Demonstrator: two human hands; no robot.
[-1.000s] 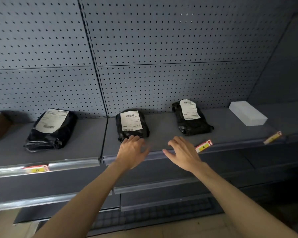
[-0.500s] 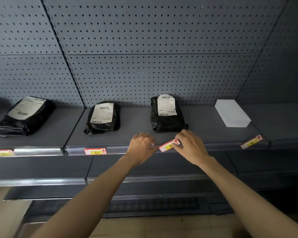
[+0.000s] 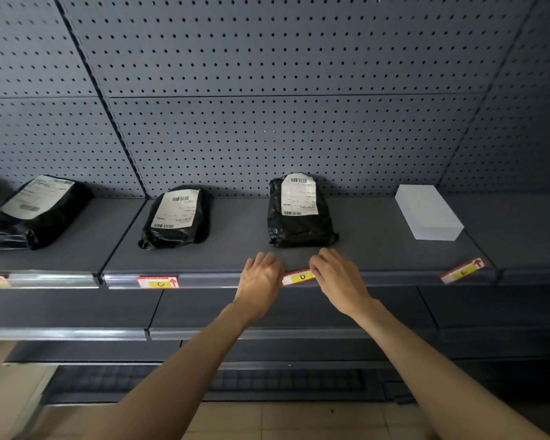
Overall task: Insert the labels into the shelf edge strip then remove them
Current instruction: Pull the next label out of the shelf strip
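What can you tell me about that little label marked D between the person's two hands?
The label marked D is a small, flat rectangular tag, paper or card by its look, with a red border, a white face and a yellow patch bearing a handwritten black D. It sits at the front edge strip of the shelf, slightly tilted, its right end higher, so it looks not fully seated. The left hand covers its left end and the right hand its right end. It lies just in front of a black parcel.
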